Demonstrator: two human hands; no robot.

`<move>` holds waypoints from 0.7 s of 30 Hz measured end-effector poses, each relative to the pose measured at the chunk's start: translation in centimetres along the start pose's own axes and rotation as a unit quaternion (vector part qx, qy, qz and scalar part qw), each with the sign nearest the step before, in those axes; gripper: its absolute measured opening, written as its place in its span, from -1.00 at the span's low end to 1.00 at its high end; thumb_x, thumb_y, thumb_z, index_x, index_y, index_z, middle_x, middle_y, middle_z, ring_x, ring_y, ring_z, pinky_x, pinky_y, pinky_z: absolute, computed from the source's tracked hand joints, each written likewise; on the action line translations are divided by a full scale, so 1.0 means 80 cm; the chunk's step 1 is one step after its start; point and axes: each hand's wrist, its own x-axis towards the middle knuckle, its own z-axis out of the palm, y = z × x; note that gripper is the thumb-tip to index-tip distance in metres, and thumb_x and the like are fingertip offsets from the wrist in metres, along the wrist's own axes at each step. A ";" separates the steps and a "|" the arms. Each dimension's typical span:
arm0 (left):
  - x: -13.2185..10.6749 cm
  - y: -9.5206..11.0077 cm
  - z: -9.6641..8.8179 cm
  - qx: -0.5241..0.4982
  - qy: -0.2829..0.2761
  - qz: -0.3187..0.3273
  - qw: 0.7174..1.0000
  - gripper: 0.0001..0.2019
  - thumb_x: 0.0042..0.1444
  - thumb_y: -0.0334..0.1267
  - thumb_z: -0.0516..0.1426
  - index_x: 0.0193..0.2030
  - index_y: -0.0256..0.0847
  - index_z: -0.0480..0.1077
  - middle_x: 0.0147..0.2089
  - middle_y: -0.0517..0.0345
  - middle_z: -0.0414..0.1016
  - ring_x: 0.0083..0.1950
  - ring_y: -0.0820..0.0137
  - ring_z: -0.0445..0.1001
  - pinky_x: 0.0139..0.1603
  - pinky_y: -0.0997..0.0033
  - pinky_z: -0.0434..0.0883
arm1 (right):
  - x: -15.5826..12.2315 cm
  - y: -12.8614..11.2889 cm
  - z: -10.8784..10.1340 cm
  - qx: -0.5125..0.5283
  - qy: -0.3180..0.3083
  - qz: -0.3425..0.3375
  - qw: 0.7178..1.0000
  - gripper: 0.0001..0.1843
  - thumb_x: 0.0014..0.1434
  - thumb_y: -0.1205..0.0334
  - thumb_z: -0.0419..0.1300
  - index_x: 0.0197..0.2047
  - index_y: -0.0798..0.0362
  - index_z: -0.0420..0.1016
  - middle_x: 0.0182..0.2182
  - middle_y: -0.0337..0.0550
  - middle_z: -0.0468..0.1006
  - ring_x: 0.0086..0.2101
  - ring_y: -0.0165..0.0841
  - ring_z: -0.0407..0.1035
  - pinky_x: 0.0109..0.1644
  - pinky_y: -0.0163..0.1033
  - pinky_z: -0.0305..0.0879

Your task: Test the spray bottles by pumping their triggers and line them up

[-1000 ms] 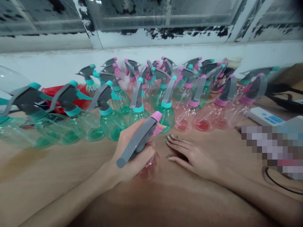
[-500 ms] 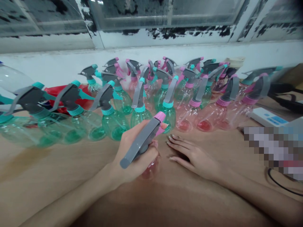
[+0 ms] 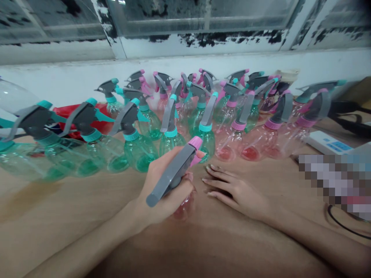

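Note:
My left hand (image 3: 162, 185) is wrapped round the neck of a spray bottle (image 3: 175, 170) with a grey head, a pink nozzle and a clear pink body. Most of that bottle's body is hidden by the hand. The nozzle points away from me, toward the row of bottles. On the table (image 3: 95, 227), to the right of the held bottle, my right hand (image 3: 237, 189) rests palm down with its fingers stretched out, holding nothing. Just beyond my left hand stands a green spray bottle (image 3: 205, 133) with a turquoise collar.
Several green spray bottles (image 3: 140, 148) line the left and middle; several pink ones (image 3: 259, 141) stand at right, with mixed rows behind. A red item (image 3: 101, 112) lies behind the left bottles. At right are a white device (image 3: 329, 143) and a black cable (image 3: 344, 229).
The fingers of my right hand have shifted slightly on the table. My left hand keeps the same hold on the spray bottle, almost unmoved.

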 end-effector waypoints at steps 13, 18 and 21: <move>0.001 0.003 -0.009 -0.007 -0.035 0.005 0.999 -0.76 -0.06 -0.40 0.04 -0.23 -0.14 0.38 -0.51 0.34 0.17 -0.54 0.45 0.14 -0.47 0.42 0.22 | -0.001 0.001 0.002 0.021 0.021 0.001 1.000 -0.64 0.31 0.12 0.13 0.14 -0.09 0.47 0.22 -0.11 0.38 0.25 -0.15 0.19 0.29 0.10 0.20; 0.001 0.002 -0.007 0.002 -0.023 0.017 1.000 -0.87 -0.07 -0.42 0.04 -0.35 -0.15 0.28 -0.49 0.35 0.16 -0.53 0.48 0.15 -0.47 0.44 0.22 | 0.000 0.001 0.001 0.012 0.013 0.002 1.000 -0.64 0.31 0.11 0.12 0.14 -0.07 0.47 0.23 -0.10 0.37 0.25 -0.16 0.18 0.30 0.10 0.20; 0.001 0.001 -0.006 0.026 -0.013 0.021 0.999 -0.85 -0.05 -0.39 0.03 -0.31 -0.15 0.33 -0.46 0.31 0.26 -0.50 0.47 0.23 -0.44 0.44 0.29 | 0.000 0.000 0.000 0.011 0.009 0.002 1.000 -0.64 0.32 0.12 0.11 0.14 -0.06 0.48 0.23 -0.08 0.37 0.25 -0.16 0.18 0.29 0.09 0.20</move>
